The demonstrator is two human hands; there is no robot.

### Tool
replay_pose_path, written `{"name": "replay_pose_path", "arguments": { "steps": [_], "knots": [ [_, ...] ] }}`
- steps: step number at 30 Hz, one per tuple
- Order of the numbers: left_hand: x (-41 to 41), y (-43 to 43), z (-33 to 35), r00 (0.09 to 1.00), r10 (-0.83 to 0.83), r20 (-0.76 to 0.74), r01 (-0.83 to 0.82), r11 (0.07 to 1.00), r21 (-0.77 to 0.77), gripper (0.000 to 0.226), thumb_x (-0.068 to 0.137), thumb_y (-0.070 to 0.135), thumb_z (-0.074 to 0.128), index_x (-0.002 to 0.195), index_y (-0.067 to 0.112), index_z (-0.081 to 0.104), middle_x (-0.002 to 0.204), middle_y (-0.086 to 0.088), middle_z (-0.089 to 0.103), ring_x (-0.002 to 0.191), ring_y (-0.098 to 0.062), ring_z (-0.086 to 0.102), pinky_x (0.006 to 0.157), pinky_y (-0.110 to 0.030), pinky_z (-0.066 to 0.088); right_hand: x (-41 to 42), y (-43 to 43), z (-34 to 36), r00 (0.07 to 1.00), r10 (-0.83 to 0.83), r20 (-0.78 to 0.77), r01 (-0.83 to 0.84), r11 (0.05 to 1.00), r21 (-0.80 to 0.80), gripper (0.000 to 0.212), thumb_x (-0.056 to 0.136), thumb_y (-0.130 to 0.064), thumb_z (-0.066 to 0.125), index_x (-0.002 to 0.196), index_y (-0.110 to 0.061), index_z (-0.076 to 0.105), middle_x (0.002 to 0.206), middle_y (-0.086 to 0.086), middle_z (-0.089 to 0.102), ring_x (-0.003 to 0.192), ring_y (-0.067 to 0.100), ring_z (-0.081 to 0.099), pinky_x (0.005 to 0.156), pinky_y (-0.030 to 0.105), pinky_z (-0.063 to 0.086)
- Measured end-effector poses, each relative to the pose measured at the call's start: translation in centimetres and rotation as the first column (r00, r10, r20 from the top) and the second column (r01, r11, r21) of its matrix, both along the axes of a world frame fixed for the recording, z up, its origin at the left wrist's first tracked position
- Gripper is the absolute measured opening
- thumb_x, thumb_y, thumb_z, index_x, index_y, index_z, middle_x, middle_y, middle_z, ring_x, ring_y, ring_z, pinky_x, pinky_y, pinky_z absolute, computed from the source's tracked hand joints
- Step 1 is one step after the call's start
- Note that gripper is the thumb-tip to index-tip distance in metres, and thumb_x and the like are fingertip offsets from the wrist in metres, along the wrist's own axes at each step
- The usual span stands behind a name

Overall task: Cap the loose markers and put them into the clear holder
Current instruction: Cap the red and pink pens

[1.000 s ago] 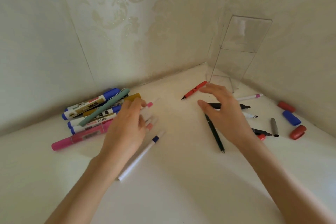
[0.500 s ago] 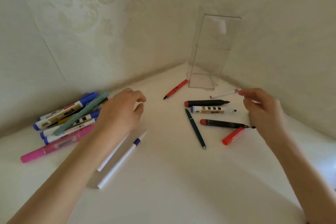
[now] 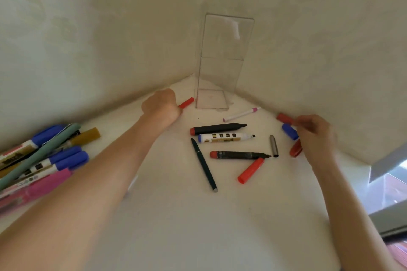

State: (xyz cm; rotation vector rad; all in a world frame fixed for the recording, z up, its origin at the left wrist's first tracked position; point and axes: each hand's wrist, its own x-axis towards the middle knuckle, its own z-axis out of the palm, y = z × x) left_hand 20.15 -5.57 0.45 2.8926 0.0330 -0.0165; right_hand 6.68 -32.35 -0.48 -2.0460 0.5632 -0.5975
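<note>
While a marker pile (image 3: 44, 156) lies far left, the left hand (image 3: 161, 108) clenches a red pen (image 3: 186, 102) just beside the empty clear holder (image 3: 220, 61) in the corner. 3 uncapped markers (image 3: 224, 137) lie between the hands; a passing wrist could roll them or smear ink. The right hand (image 3: 315, 136) touches a red cap (image 3: 284, 117); whether it grips, I cannot tell.

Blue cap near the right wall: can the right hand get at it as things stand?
Probably yes: the right hand is right beside the blue cap, and nothing lies between them.
</note>
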Motion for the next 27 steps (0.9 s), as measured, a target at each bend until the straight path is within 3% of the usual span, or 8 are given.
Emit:
{"name": "replay_pose_path", "arguments": {
  "steps": [3,7,11,13,15,17,23,27],
  "knots": [
    [-0.2,0.6,0.0,1.000,0.018,-0.004,-0.018,0.999,-0.034,0.029,0.091,0.037,0.049,0.085,0.011,0.060,0.088,-0.011,0.064,0.077,-0.027,0.059,0.062,-0.029,0.040,-0.5,0.4,0.0,0.999,0.052,-0.007,-0.052,0.997,-0.054,0.018,0.089,-0.003,0.047,0.091,-0.016,0.059,0.111,-0.002,0.068,0.033,0.011,0.050,0.037,0.018,0.043],
    [-2.0,2.1,1.2,0.997,-0.017,0.077,0.046,0.914,-0.404,0.016,0.089,0.027,0.057,0.094,0.011,0.055,0.089,-0.007,0.065,0.078,-0.024,0.063,0.070,-0.034,0.050,-3.1,2.7,1.9,0.917,0.392,-0.076,-0.397,0.874,-0.279,0.025,0.084,-0.008,0.063,0.092,-0.032,0.062,0.102,-0.018,0.061,0.087,-0.013,0.052,0.076,0.012,0.044],
    [-6.4,3.2,3.2,0.987,-0.063,0.150,0.159,0.558,-0.814,0.022,0.088,0.017,0.059,0.104,0.015,0.044,0.086,-0.004,0.067,0.064,-0.011,0.068,0.062,-0.025,0.048,-5.8,4.1,1.8,0.714,0.591,-0.375,-0.700,0.588,-0.406,0.030,0.082,-0.018,0.068,0.097,-0.043,0.061,0.105,-0.023,0.056,0.105,-0.001,0.045,0.089,0.008,0.033],
    [-8.6,3.8,3.7,0.986,-0.076,0.151,0.169,0.384,-0.908,0.034,0.087,0.013,0.060,0.112,0.020,0.038,0.080,0.000,0.068,0.063,-0.008,0.069,0.062,-0.023,0.050,-6.3,4.2,1.1,0.720,0.576,-0.387,-0.694,0.578,-0.429,0.025,0.080,-0.022,0.070,0.100,-0.036,0.063,0.104,-0.016,0.055,0.102,0.006,0.042,0.096,0.009,0.029],
    [-10.3,4.6,3.6,0.992,-0.085,0.098,0.113,0.199,-0.973,0.047,0.087,0.009,0.060,0.121,0.024,0.033,0.083,-0.002,0.068,0.071,-0.013,0.071,0.061,-0.021,0.052,-6.3,4.5,0.3,0.751,0.564,-0.342,-0.653,0.561,-0.509,0.019,0.078,-0.022,0.071,0.095,-0.028,0.066,0.099,-0.012,0.056,0.096,0.010,0.044,0.103,0.024,0.033],
    [-11.7,5.4,3.2,0.994,-0.087,0.070,0.077,0.083,-0.994,0.050,0.086,0.007,0.060,0.124,0.025,0.033,0.088,-0.006,0.069,0.078,-0.017,0.072,0.061,-0.020,0.053,-6.2,5.2,0.3,0.754,0.558,-0.346,-0.645,0.533,-0.547,0.015,0.079,-0.022,0.070,0.093,-0.025,0.065,0.094,-0.015,0.056,0.094,0.011,0.047,0.099,0.032,0.040],
    [-14.3,7.9,2.0,0.990,-0.023,0.142,0.138,-0.130,-0.982,0.033,0.084,0.000,0.054,0.105,0.025,0.044,0.080,-0.002,0.074,0.081,-0.013,0.071,0.069,-0.020,0.056,-5.2,9.5,3.1,0.779,0.616,-0.116,-0.622,0.737,-0.264,0.016,0.085,-0.026,0.064,0.090,-0.039,0.056,0.100,-0.020,0.055,0.094,-0.017,0.046,0.078,-0.002,0.033],
    [-14.4,8.5,1.2,0.989,0.037,0.143,0.147,-0.146,-0.978,0.034,0.085,-0.001,0.054,0.105,0.025,0.045,0.080,-0.002,0.074,0.082,-0.014,0.070,0.068,-0.020,0.056,-3.2,12.9,3.8,0.759,0.650,0.040,-0.642,0.758,-0.113,0.011,0.086,-0.016,0.063,0.089,-0.027,0.061,0.097,-0.008,0.060,0.086,-0.009,0.053,0.064,0.003,0.044]
  ]
}}
